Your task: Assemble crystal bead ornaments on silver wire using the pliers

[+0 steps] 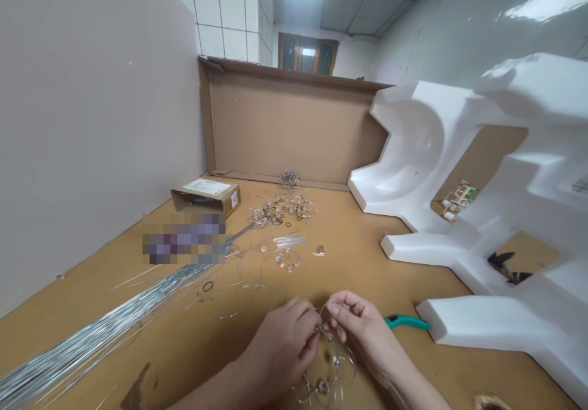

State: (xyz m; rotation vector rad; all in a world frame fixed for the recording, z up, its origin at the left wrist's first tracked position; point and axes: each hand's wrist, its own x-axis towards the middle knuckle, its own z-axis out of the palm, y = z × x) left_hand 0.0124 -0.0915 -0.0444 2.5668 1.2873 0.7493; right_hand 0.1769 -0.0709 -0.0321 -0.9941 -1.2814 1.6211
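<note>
Silver wire loop (336, 363), clear beads (323, 387), yellowish-brown table (358, 263).
I see that the handle (408, 322) is green, the foam (463, 238) white, and the wall tiles (220, 8) white with dark square lines.

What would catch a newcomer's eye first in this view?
Probably the big white foam piece filling the right side, then the long bundle of shiny wires slanting across the left of the table. At bottom centre, the left hand and right hand pinch a beaded wire piece.
</note>
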